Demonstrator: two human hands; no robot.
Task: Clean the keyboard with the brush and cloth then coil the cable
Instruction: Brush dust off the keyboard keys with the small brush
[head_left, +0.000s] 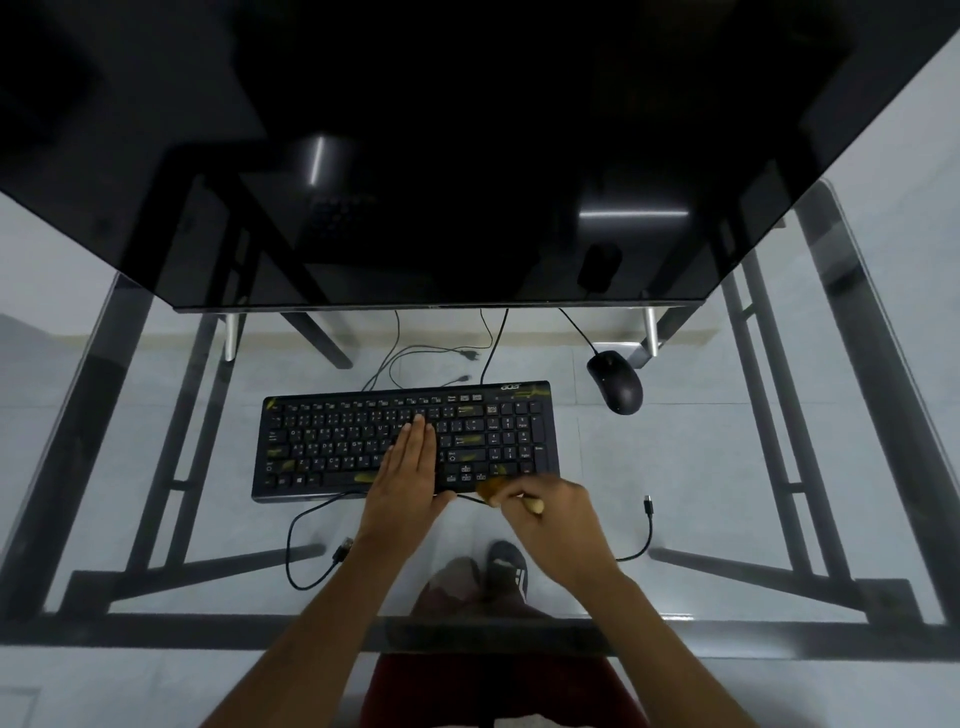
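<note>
A black keyboard (332, 441) with yellowish smears lies on the glass desk (727, 467). My left hand (410, 467) rests flat on its keys right of the middle, fingers straight. At the keyboard's front right corner, my right hand (553, 512) grips a small brush (493, 489); the brownish bristles touch the keyboard's front edge and the wooden handle end shows under my fingers. A black cable (298, 530) loops in front of the keyboard, with a USB plug (343, 550) on the left and a small plug (648, 503) on the right. No cloth is in view.
A big dark monitor (467, 156) hangs over the back of the desk. A black mouse (615, 382) sits at the back right. Thin cables (415, 358) run behind the keyboard. Through the glass I see the black frame, the floor and my feet (483, 571).
</note>
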